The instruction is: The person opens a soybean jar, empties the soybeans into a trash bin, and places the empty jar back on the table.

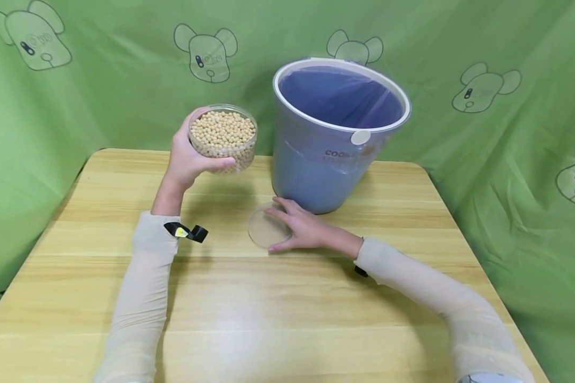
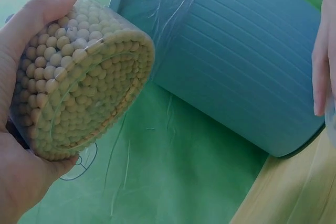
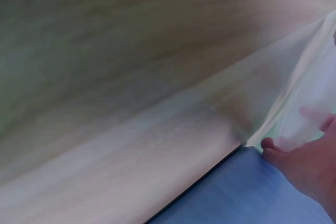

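Note:
My left hand point(image 1: 186, 151) grips a clear round plastic jar point(image 1: 241, 154) above the table, its thumb across the near side. Pale yellow soybeans point(image 1: 222, 129) fill the jar nearly to its open top. Through the jar's base, more beans show in the left wrist view. Low over the table, in front of the bucket, my right hand point(image 1: 306, 226) holds a clear round lid point(image 1: 263, 229) by its edge, fingers on the far side and thumb on the near side. The right wrist view shows a finger through the clear lid point(image 3: 304, 108).
A blue-grey bucket point(image 1: 311, 170) with a white rim and a plastic liner point(image 1: 335, 90) stands at the back of the wooden table point(image 1: 230, 308), just beyond my right hand. Green cloth point(image 1: 124, 96) with printed animal heads hangs behind and at both sides.

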Action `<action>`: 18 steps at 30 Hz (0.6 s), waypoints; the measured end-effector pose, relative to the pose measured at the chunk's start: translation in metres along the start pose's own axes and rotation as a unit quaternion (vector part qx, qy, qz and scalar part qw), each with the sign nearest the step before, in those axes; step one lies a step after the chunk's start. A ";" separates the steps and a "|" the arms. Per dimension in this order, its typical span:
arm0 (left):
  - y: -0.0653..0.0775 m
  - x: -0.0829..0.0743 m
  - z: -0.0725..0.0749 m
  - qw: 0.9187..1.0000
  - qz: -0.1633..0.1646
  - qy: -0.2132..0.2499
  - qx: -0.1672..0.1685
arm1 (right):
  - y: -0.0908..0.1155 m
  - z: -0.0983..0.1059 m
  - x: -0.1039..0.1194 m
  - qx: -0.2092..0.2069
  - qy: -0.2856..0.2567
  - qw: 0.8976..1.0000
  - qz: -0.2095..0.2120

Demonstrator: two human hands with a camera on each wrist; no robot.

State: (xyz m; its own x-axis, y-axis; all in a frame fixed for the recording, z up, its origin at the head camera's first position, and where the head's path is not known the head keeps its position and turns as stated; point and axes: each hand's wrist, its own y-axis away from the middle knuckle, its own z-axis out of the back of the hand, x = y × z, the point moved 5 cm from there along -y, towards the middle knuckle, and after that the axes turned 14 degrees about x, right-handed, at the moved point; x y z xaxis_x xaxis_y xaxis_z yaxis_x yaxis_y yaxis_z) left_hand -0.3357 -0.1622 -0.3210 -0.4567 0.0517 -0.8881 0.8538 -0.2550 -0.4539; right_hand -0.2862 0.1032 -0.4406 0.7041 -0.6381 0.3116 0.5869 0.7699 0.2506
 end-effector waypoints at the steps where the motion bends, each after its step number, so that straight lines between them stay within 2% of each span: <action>1: 0.000 0.000 0.000 1.000 0.001 -0.002 0.002 | 0.000 -0.001 0.000 0.006 -0.001 1.000 -0.002; 8: 0.000 0.004 -0.002 1.000 0.009 -0.009 0.008 | 0.000 -0.006 -0.001 0.042 -0.003 0.999 -0.018; 18: -0.002 0.007 -0.006 0.999 0.014 -0.016 0.023 | 0.000 -0.009 -0.002 0.045 0.001 0.999 -0.019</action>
State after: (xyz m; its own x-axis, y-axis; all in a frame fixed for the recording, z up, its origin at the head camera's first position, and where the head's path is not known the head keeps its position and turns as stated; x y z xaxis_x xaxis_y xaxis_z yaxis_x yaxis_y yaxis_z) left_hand -0.3390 -0.1554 -0.3271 -0.4414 0.0123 -0.8972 0.8542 -0.3006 -0.4243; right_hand -0.2846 0.1045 -0.4493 0.6829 -0.6665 0.2989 0.5743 0.7428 0.3442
